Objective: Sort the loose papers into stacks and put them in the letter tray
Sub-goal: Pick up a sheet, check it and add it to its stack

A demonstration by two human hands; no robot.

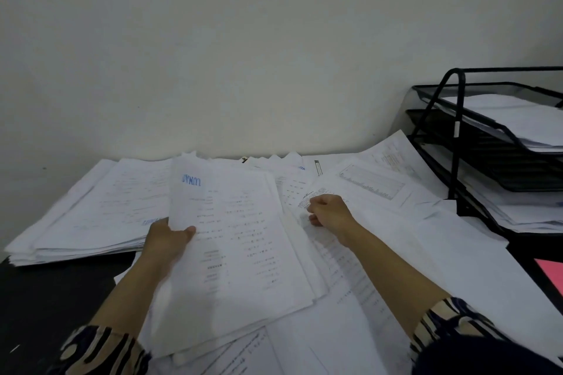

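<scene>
My left hand grips the left edge of a thick bundle of printed sheets, thumb on top, lifted off the desk; its top page shows a blue logo. My right hand pinches the corner of a loose printed sheet lying just right of the bundle. More loose papers fan out toward the back right. A neat stack of papers lies at the left. The black mesh letter tray stands at the right, with papers on its tiers.
The dark desk shows at the lower left. A pale wall rises right behind the papers. A pink sheet lies at the right edge below the tray. A small dark clip sits near the wall.
</scene>
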